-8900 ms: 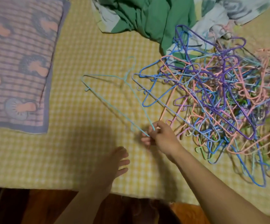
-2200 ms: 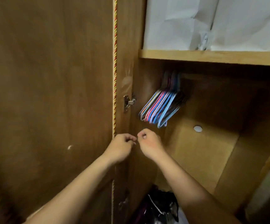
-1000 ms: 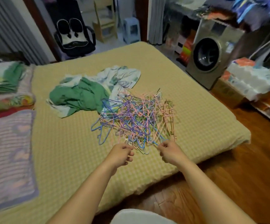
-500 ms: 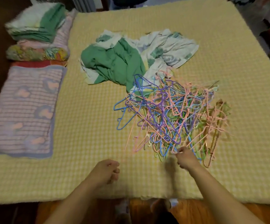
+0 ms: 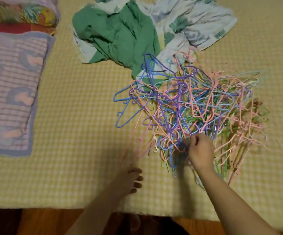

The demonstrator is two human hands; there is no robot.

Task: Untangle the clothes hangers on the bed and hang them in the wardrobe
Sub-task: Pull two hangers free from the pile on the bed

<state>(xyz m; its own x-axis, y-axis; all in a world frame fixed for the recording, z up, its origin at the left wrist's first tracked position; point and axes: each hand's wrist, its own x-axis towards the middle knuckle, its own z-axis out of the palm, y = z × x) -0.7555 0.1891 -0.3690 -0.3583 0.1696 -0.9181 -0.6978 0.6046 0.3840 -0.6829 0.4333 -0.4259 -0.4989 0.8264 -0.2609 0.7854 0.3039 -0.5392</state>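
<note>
A person's two bare forearms reach over a yellow checked bed. The right hand has its fingers curled into the near edge of a tangled pile of thin plastic hangers — pink, purple, blue, green. The left hand, blurred, lies left of those fingers with pink hanger wires at its fingertips. Beyond the pile lies crumpled green and white cloth; far left, a striped lilac pillow.
</note>
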